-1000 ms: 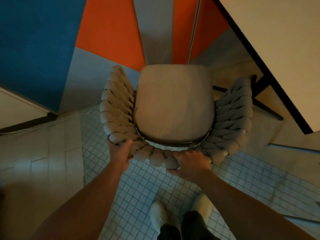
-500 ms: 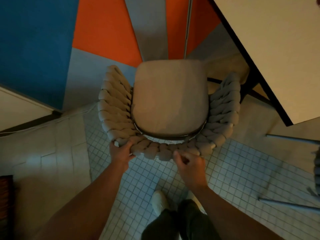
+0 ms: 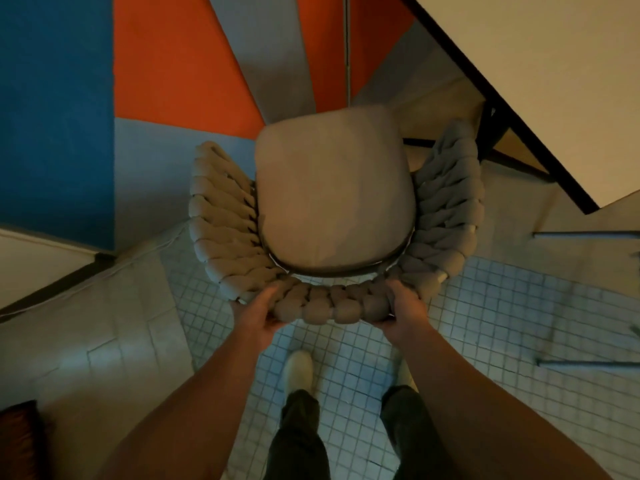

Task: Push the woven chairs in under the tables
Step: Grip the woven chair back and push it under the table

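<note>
A grey woven chair (image 3: 221,216) with a smooth seat cushion stands below me in the head view, its thick braided backrest curving toward me. My left hand (image 3: 258,315) grips the backrest's left rear part, thumb on top. My right hand (image 3: 403,315) grips the backrest's right rear part. A pale table (image 3: 540,81) with a dark edge reaches in from the upper right, and its black leg shows beside the chair's right arm. The chair sits left of the table, apart from its top.
A wall with blue, orange and grey panels (image 3: 55,98) rises just beyond the chair. Another pale tabletop (image 3: 31,261) juts in at the left. Thin metal legs (image 3: 588,363) of another piece lie at the right. My shoes stand on small white floor tiles.
My right hand slid rightward along the backrest and now grips it further right. The chair turned slightly, and my feet stepped closer.
</note>
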A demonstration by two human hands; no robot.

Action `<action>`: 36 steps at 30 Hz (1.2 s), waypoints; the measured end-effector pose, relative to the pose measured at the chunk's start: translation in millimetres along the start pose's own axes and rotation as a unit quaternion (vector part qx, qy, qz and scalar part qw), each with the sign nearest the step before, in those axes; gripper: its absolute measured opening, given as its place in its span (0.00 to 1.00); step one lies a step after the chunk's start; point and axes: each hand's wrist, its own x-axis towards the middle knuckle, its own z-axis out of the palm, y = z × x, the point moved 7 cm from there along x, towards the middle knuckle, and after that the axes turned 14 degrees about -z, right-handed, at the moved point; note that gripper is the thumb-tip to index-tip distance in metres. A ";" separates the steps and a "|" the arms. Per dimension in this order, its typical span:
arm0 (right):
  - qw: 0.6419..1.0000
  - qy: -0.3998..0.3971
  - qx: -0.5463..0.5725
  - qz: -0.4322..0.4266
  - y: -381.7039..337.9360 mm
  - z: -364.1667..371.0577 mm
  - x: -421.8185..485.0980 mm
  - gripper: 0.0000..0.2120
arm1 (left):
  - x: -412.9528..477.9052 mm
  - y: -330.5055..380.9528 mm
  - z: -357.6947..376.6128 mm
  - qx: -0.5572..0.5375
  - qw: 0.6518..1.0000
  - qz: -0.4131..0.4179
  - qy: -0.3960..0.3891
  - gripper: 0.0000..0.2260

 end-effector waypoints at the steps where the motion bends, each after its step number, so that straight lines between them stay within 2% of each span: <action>1: 1.000 0.009 0.002 -0.003 1.8 0.4 1.1 0.25 | 1.5 -0.1 4.2 0.019 1.000 -0.001 -0.020 0.26; 3: 0.999 0.033 0.014 -0.018 2.6 -0.9 1.3 0.23 | -0.7 0.6 8.5 0.047 0.998 0.000 -0.034 0.15; 4: 0.998 0.046 0.019 -0.025 2.3 -2.3 2.5 0.24 | 0.8 0.6 9.1 0.050 0.998 0.000 -0.036 0.14; 7: 0.998 0.056 0.031 -0.029 6.0 -3.4 4.5 0.24 | 5.3 4.4 6.6 0.051 0.998 0.017 -0.033 0.18; 12: 0.997 0.059 0.045 -0.036 19.5 7.2 -5.8 0.22 | 11.7 21.9 -1.2 0.064 0.997 0.018 -0.038 0.17; 14: 0.996 0.059 0.056 -0.041 29.1 12.8 -11.6 0.20 | 16.8 35.2 -11.4 0.054 0.998 0.030 -0.024 0.19; 22: 0.989 0.080 0.109 -0.054 76.6 33.1 -31.6 0.22 | 37.4 75.6 -28.9 0.154 0.986 0.036 -0.045 0.15; 26: 0.987 0.079 0.131 -0.053 94.7 44.1 -38.3 0.23 | 54.7 90.9 -34.9 0.201 0.977 0.018 -0.063 0.24; 28: 0.986 0.081 0.139 -0.051 99.7 49.4 -44.8 0.22 | 56.9 96.6 -34.9 0.213 0.975 0.015 -0.068 0.22; 30: 0.988 0.070 0.129 -0.056 95.9 54.3 -54.9 0.20 | 54.3 99.8 -32.2 0.215 0.973 0.022 -0.075 0.19; 33: 0.992 0.067 0.077 -0.075 83.7 49.1 -73.2 0.11 | 51.2 101.3 -32.4 0.219 0.972 0.038 -0.074 0.17; 36: 0.995 0.044 -0.011 -0.085 78.2 40.9 -88.9 0.12 | 49.3 103.1 -39.2 0.225 0.971 0.058 -0.061 0.23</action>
